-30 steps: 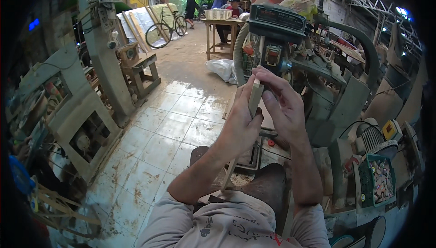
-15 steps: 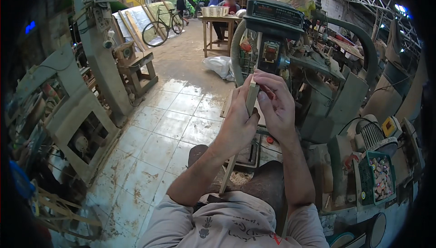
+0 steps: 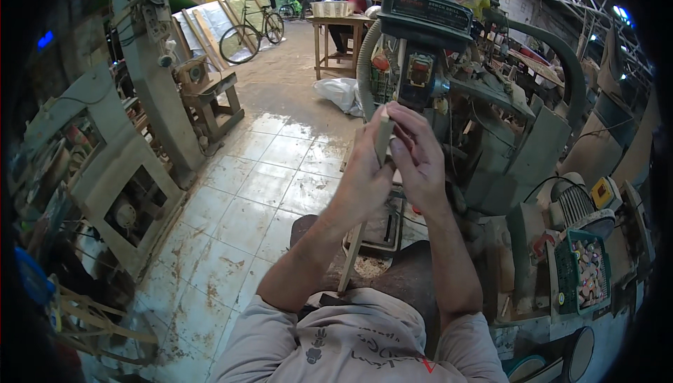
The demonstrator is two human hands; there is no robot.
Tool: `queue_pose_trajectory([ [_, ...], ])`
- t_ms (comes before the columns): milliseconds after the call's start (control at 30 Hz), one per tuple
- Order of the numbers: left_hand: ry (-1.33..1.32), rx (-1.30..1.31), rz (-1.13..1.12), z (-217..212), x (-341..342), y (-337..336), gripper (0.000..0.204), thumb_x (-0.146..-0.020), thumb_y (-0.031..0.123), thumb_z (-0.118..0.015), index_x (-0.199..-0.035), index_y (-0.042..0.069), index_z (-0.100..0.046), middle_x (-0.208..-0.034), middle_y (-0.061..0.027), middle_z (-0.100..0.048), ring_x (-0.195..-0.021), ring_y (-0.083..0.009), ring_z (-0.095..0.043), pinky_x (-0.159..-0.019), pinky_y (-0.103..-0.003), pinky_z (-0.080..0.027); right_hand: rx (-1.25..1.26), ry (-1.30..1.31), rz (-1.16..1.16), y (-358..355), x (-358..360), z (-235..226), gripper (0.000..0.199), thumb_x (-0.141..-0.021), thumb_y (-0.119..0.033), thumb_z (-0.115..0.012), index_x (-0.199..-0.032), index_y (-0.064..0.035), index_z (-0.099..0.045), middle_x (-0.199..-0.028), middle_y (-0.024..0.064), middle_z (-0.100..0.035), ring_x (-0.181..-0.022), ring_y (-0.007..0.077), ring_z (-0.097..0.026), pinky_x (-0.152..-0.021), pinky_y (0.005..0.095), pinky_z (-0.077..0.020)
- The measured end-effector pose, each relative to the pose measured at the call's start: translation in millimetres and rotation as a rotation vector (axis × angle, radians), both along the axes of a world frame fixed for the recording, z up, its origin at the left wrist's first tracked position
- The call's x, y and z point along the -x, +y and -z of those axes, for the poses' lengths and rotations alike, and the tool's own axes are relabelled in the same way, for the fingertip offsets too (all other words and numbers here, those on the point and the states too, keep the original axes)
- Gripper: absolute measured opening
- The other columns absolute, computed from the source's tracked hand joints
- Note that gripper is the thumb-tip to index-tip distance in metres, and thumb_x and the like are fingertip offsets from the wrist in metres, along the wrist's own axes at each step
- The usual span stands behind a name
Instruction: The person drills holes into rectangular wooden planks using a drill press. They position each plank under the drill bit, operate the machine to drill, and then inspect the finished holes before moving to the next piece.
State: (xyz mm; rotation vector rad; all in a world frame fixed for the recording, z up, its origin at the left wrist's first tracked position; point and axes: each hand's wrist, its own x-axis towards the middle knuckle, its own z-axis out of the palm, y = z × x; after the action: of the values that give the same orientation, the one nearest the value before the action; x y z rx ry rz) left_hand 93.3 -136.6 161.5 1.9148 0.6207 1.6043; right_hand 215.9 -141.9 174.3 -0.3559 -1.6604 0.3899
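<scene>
A long, narrow wooden strip [image 3: 352, 260] runs from near my lap up through my hands, tilted, its top end in front of the drill. My left hand [image 3: 366, 173] is wrapped round its upper part. My right hand [image 3: 419, 150] is bent over the top end from the right, with fingertips against the wood and the thumb lower down. Whether anything small sits inside the right hand is hidden. Just beyond my hands stands a green bench drill [image 3: 426, 20]; its base [image 3: 382, 229] shows below them, with wood shavings [image 3: 371, 266] close by.
At right, a green basket [image 3: 584, 271] of small colourful pieces stands beside a motor [image 3: 571, 197]. A grey machine cabinet [image 3: 123, 194] is on the left. Farther off are a wooden table [image 3: 340, 22] with a seated person, a bicycle [image 3: 252, 31] and a white plastic bag [image 3: 340, 94].
My hands have shifted slightly left and toward me, still holding the strip. In the background, the walking person has moved left behind the bicycle, and the seated person's head is higher.
</scene>
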Motion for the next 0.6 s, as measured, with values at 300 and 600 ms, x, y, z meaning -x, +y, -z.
queue_pose_trajectory([
  [300,-0.361,0.340,0.073,-24.0,67.2,21.1,0.030,-0.088,0.003,-0.059,-0.117,-0.002,-0.055,-0.105,-0.0134,-0.067,-0.087,-0.0173,-0.065,-0.076,-0.033,-0.054,0.771,-0.052,-0.213,-21.0,-7.1,145.3,0.067,-0.098,-0.040,-0.060,-0.146,0.0000,-0.036,-0.132,0.0106,-0.053,-0.119,0.0169,-0.051,-0.098,0.0307,-0.0437],
  [600,-0.486,0.442,0.233,-21.8,65.4,33.0,0.035,-0.098,0.025,-0.055,-0.123,0.001,-0.051,-0.113,-0.0129,-0.062,-0.098,-0.0212,-0.062,-0.084,-0.037,-0.052,0.852,-0.003,-0.197,-35.4,-5.1,179.4,0.058,-0.097,-0.054,-0.053,-0.115,0.0011,-0.063,-0.091,-0.0002,-0.065,-0.079,0.0053,-0.056,-0.070,0.0226,-0.0455],
])
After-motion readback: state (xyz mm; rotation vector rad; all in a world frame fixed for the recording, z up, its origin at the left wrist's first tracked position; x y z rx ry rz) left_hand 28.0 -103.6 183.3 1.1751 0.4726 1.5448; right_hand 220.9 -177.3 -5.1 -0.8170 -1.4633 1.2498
